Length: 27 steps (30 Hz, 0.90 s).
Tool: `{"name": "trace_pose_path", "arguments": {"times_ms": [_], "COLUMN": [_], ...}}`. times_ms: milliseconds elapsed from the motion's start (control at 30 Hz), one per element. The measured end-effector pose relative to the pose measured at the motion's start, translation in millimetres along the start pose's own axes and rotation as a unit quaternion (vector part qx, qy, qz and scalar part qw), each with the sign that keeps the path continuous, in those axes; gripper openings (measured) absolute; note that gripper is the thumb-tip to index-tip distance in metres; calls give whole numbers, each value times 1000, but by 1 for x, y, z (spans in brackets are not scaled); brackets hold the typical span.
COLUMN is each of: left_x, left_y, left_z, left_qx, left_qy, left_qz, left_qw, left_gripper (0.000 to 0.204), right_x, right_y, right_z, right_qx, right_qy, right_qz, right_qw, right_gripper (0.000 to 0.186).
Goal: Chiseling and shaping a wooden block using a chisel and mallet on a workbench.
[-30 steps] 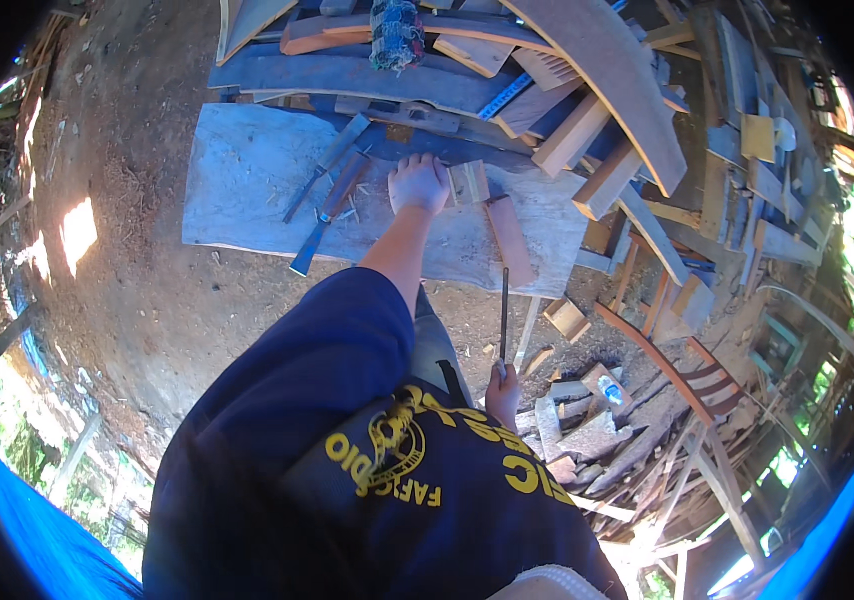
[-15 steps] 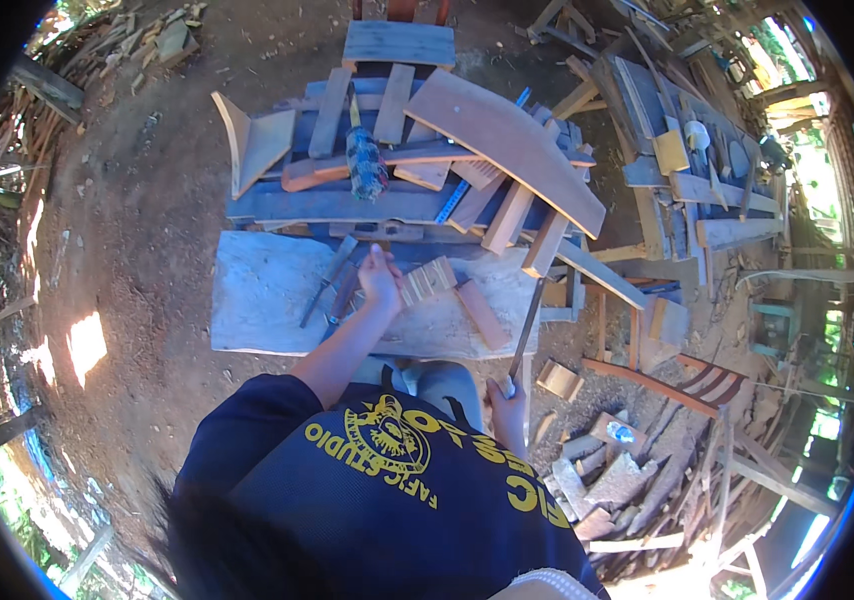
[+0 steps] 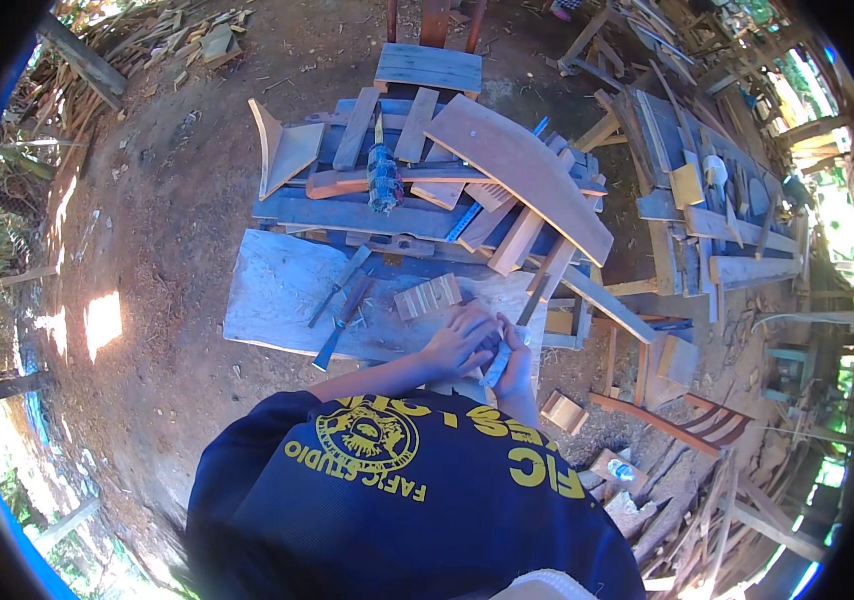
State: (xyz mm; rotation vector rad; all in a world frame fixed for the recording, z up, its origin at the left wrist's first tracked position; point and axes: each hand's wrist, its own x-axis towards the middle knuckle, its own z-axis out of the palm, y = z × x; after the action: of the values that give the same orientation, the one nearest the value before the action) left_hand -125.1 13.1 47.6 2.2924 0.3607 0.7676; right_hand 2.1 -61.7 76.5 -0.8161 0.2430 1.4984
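Observation:
My right hand is closed round the pale handle of a long tool with a narrow dark blade, which points away over the bench's right end. Whether it is a saw or a knife I cannot tell. Close beside it, my left hand has its fingers bent over something at the bench's near edge; what lies under them is hidden. A striped wooden block rests just beyond my left hand. Left of that block lie a chisel-like tool with a flared dark blade and another slim tool.
The thick pale workbench is in front of me. Behind it are stacked boards, a broad curved plank and a blue patterned bottle-like thing. A chair frame and wood scraps lie to the right; another lumber-laden bench stands farther right.
My left hand has moved right and nearer, from beside the slim tools to my right hand. The right hand has come up and forward with the long tool. The view has shifted slightly.

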Motion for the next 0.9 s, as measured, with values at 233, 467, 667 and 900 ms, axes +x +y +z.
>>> {"name": "trace_pose_path", "arguments": {"times_ms": [233, 467, 667, 900], "left_x": [18, -54, -78, -74], "left_y": [-8, -93, -145, -139], "left_z": [11, 4, 8, 12], "left_qx": [62, 169, 145, 177], "left_qy": [-58, -70, -195, -148], "left_qz": [0, -329, -483, -424], "left_qw": [996, 926, 842, 876], "left_gripper": [70, 100, 102, 79], "right_x": [30, -4, -23, -35], "right_y": [-14, -100, -111, -63], "right_z": [-46, -29, -65, -100], "right_qx": [48, 54, 43, 28], "right_qy": [-154, -47, 72, 142], "right_qz": [27, -80, -156, -102], "right_qw": [986, 994, 984, 984], "right_gripper": [57, 74, 69, 61]}}
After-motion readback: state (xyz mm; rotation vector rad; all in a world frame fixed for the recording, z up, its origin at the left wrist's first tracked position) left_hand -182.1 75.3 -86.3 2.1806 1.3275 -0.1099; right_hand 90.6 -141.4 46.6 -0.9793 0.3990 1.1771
